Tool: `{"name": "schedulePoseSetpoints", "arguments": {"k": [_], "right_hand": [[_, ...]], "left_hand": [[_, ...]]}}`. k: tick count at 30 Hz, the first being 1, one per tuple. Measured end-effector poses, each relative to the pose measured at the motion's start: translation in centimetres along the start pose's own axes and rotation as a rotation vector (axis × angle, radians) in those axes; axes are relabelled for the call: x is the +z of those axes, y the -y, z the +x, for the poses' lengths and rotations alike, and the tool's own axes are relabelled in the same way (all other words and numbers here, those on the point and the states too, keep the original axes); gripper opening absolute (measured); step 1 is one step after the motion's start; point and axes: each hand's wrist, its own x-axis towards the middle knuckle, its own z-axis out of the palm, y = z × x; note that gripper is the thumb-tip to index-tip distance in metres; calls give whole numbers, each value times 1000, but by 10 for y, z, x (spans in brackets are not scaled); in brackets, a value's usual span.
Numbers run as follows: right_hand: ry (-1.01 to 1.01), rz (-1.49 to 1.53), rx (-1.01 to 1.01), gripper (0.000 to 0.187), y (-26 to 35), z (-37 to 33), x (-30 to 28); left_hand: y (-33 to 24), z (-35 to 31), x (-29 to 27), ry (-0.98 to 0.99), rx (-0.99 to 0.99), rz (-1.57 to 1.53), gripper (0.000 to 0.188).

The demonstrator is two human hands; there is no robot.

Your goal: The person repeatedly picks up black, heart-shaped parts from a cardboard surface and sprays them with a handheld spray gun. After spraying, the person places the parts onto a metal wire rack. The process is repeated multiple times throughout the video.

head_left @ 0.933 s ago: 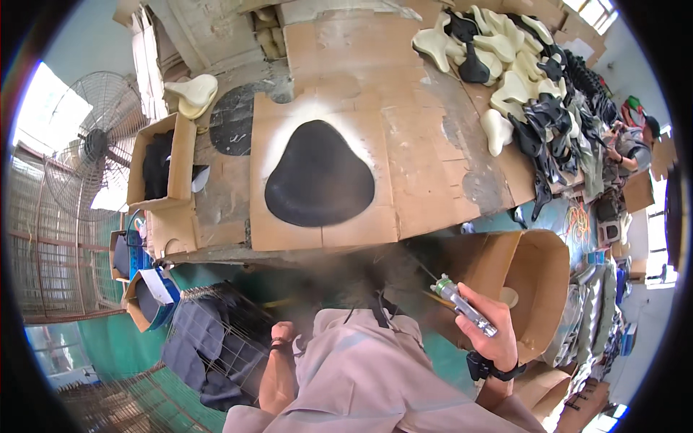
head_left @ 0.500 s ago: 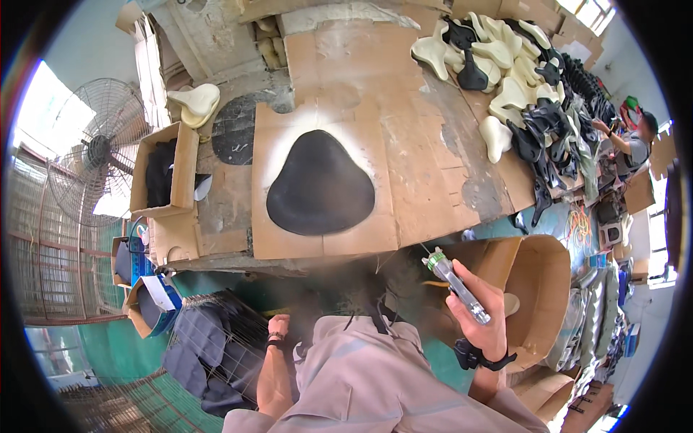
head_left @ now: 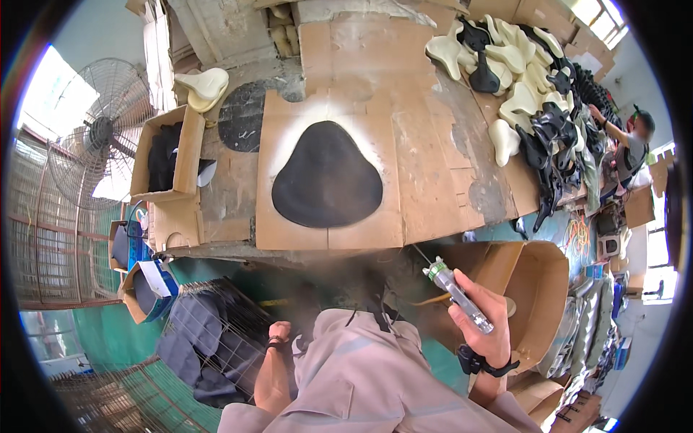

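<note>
My right hand point(head_left: 482, 317) is wrapped round a silver spray gun point(head_left: 459, 297) with a green ring near its front. The gun is in front of my body, off the table's near edge, its nozzle end towards the table. On a cardboard sheet point(head_left: 390, 216) lies a black, rounded triangular saddle cover point(head_left: 328, 177), narrow end away from me. Whitish overspray surrounds its upper sides. Neither hand touches the cover. Low at my left side, my left hand point(head_left: 279, 331) is closed in a fist beside a wire rack point(head_left: 238, 317); nothing shows in it.
Cream and black saddle parts point(head_left: 516, 94) are heaped at the far right. An open carton point(head_left: 189, 155) with black pieces stands left, below cream saddle pads point(head_left: 204, 85). A large fan point(head_left: 101, 132) is beyond it. A deep carton point(head_left: 538, 303) stands by my right hand. Another person point(head_left: 632, 148) is far right.
The view has shifted slightly, so the table and cover sit a little higher. My right hand still holds the spray gun, a bit lower. The other person's arm has risen towards the heap.
</note>
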Motion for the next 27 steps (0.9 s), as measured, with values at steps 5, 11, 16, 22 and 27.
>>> {"name": "schedulePoseSetpoints", "arguments": {"k": [5, 11, 16, 22, 27], "right_hand": [[206, -42, -46, 56, -2, -9, -3], [-36, -8, -14, 58, 5, 6, 1], [15, -43, -36, 59, 2, -12, -10], [51, -44, -21, 60, 1, -17, -19], [-45, 30, 35, 51, -6, -16, -23]], "left_hand": [[-48, -16, 12, -77, 62, 56, 16], [-84, -21, 20, -73, 100, 189, 19], [-94, -21, 20, -71, 77, 94, 22], [-75, -5, 6, -57, 101, 188, 19], [-121, -7, 13, -232, 460, 330, 17]]}}
